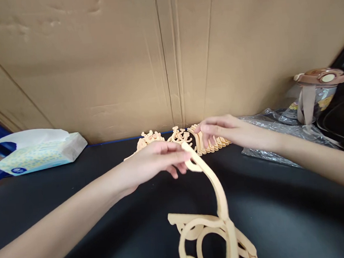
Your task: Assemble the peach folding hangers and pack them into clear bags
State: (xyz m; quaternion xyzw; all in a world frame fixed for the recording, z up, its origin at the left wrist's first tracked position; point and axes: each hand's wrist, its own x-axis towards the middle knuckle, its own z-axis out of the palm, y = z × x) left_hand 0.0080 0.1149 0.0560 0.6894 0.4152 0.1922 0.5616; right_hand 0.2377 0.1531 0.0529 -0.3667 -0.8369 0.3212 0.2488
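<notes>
My left hand (162,158) pinches the upper end of a long curved beige strip (217,185) between thumb and fingers. The strip rises from a linked beige assembly (190,239) of curved, ring-like pieces, partly cut off by the bottom edge. A small beige loop (194,166) shows beside the strip near my left fingertips. Over the row of slim beige pieces (221,142) at the back is my right hand (216,131), its fingers bent downward and apart. Its fingertips touch or nearly touch the row; no piece can be seen held in them.
Loose beige pieces lie in piles (151,137) along the back edge, partly behind my left hand. A tissue pack (41,152) sits at the left. Clear plastic wrap (269,136) and a drinking bottle (318,94) are at the right. A cardboard wall (109,70) closes off the back.
</notes>
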